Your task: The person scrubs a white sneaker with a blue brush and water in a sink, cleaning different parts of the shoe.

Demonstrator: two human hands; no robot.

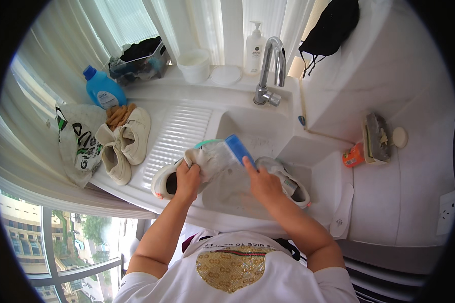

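Observation:
My left hand (188,180) grips a white sneaker (161,180) by its tongue and ankle opening, over the left rim of the sink. Its toe points into the basin and looks wet and blurred. In my right hand (264,183) is a blue scrubbing brush (238,148), its pale bristles turned toward the toe of that sneaker. I cannot tell whether the bristles touch it. A second white sneaker (294,185) lies in the white sink basin (227,197), partly hidden behind my right hand and forearm. Part of a green rim (208,143) shows behind the held sneaker.
A chrome faucet (267,72) rises behind the basin. Left of the ribbed drainboard (178,132) stand cream shoes (134,136), a plastic bag (79,140) and a blue detergent bottle (104,89). A white tub (194,66) and pump bottle (254,51) line the back. An insole (342,212) lies at right.

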